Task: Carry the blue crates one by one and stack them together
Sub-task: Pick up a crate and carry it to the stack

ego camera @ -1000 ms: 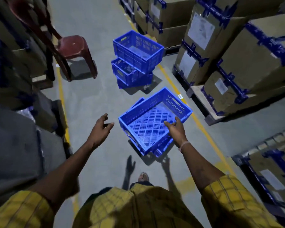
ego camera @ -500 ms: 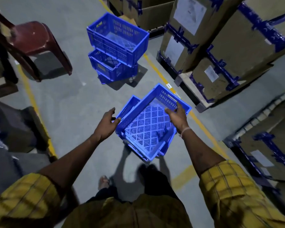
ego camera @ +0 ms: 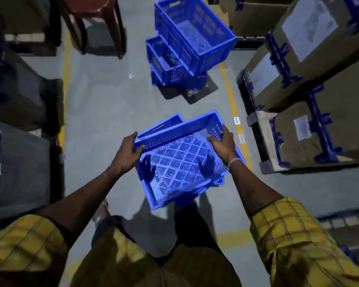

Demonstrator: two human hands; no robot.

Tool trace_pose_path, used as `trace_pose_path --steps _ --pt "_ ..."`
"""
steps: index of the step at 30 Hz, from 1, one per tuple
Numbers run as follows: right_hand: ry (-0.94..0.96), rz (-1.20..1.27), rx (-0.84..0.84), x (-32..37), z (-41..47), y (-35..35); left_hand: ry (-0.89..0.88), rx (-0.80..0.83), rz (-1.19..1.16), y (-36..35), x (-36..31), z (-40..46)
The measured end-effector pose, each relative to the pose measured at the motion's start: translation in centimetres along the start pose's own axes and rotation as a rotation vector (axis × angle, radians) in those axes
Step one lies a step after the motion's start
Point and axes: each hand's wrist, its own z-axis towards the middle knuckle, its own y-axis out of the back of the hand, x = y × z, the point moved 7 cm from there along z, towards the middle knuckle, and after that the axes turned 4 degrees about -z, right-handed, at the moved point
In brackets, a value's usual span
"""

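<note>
Both the left hand point(ego camera: 126, 152) and right hand point(ego camera: 223, 146) grip a slotted plastic blue crate point(ego camera: 180, 162).

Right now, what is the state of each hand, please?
Left hand: grips the left rim of the blue crate.
Right hand: grips the right rim of the same crate.

left hand point(ego camera: 126, 153): centre-left of frame, our fingers curled over the left rim of the blue crate point(ego camera: 180, 162), thumb on top | right hand point(ego camera: 223, 145): centre-right, gripping the far right corner (a pale band at our wrist) | arms: both stretched forward and down from the lower corners, bare below yellow checked sleeves
</note>
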Motion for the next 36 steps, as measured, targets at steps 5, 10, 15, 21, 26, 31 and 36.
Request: trace_pose_path --steps 5,10,15,21,26,31,36 --pt "0.124 -0.345 0.069 -2.5 5.1 0.3 0.061 -0.143 0.160 -4.8 3.0 -0.5" --pt "0.196 -0.631 0.075 -4.9 9.5 0.0 0.326 -0.180 0.145 -9.0 7.7 -1.3" --pt "0.204 -0.776 0.150 -7.8 12.4 -0.8 0.474 -0.157 -0.010 -11.9 10.4 -2.2" --pt "0.135 -0.810 0.201 -10.5 14.6 -1.4 0.469 -0.163 0.069 -13.4 12.2 -3.0" --pt "0.197 -0.798 0.223 -10.7 15.1 -0.5 0.452 -0.203 0.196 -11.7 11.7 -3.3" --pt "0.272 -0.763 0.210 -7.4 13.2 0.1 0.420 -0.264 0.287 -8.5 10.7 -4.4" --pt "0.348 -0.736 0.237 -3.1 10.4 0.7 0.409 -0.340 0.242 -5.7 10.7 -7.7"
